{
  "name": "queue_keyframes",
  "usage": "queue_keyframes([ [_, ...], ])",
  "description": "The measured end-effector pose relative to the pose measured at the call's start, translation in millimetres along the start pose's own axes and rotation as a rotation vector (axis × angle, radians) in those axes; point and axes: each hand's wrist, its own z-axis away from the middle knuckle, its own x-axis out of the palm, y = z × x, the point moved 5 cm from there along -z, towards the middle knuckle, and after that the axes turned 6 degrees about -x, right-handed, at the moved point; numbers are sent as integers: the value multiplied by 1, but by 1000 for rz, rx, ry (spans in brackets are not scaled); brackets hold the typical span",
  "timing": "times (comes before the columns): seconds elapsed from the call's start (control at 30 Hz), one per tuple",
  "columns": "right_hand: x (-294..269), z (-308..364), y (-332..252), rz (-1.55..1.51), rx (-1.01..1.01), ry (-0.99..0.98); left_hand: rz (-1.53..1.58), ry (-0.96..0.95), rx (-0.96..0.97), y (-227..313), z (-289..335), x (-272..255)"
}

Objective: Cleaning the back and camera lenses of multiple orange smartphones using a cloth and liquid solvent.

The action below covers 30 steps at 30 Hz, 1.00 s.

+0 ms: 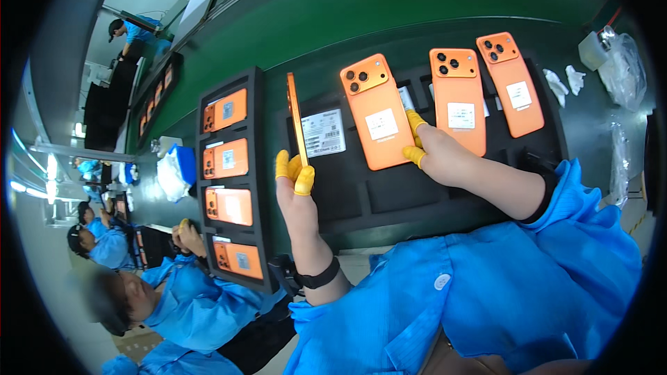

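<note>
Left hand (pixel 297 175) pinches edge-on phone (pixel 297 125), right hand (pixel 425 144) back-showing phone (pixel 374 107) — both leaning left lengthwise, camera ends (pixel 363 78) up.

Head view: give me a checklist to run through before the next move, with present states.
1. Left hand holding the edge-on phone: ok, near its lower end.
2. Right hand touching the second phone: ok, at its lower right edge.
3. Yellow finger covers worn on both hands: ok.
4. Second phone lifted clear of the black tray: cannot tell.
5. Edge-on phone's screen unmarked: cannot tell, its narrow side shows.
6. Co-worker's hand clear of both hands: ok, beside the neighbouring tray.
</note>
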Motion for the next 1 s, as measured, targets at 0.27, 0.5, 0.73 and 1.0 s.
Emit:
queue_keyframes([
  [0.27,-4,11,-23,273,-138,28,125,-64,121,-3,9,-2],
  [0.5,-13,14,-29,400,-405,190,107,-63,140,-4,10,-1],
  [0.73,-3,8,-19,541,-290,-26,87,-86,182,-4,5,0],
  [1.0,5,4,-17,567,-272,-104,77,-48,133,-10,4,2],
])
